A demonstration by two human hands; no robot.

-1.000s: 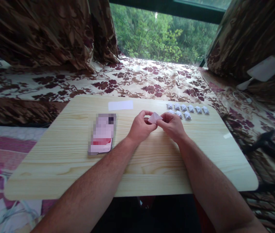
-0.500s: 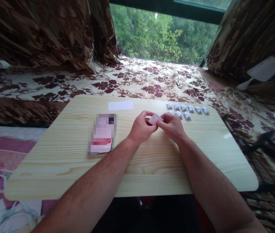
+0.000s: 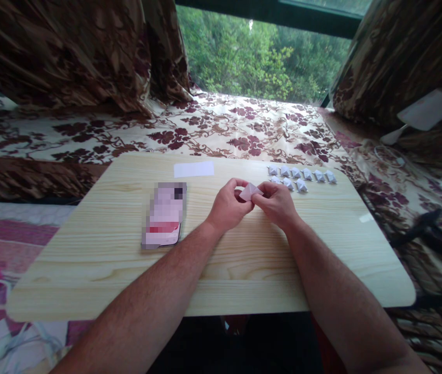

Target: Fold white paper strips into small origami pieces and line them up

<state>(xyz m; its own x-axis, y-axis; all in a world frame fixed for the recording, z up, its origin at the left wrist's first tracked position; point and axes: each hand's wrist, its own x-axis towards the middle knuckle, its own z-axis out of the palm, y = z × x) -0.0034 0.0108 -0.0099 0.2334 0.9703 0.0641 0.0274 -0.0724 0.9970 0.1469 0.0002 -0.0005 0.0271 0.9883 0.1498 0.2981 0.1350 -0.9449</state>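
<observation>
A small folded piece of white paper (image 3: 250, 191), raised to a low peak, is held between both hands above the table. My left hand (image 3: 228, 203) grips its left side with bent fingers. On the other side, my right hand (image 3: 277, 202) pinches it, the thumb lying on its near right edge. Several small folded paper pieces (image 3: 307, 174) of similar peaked shape sit in two rows just beyond my right hand. Some in the nearer row are partly hidden by that hand. A flat white paper strip (image 3: 193, 169) lies near the table's far edge.
A phone (image 3: 166, 213), its screen blurred out, lies left of my forearms on the pale wooden table (image 3: 99, 249). Beyond the far edge is a flower-patterned cloth (image 3: 244, 124) under a window. A white lamp (image 3: 427, 110) stands at the right.
Almost nothing differs. Both hands keep the same hold on the folded paper, which has shifted only very slightly.
</observation>
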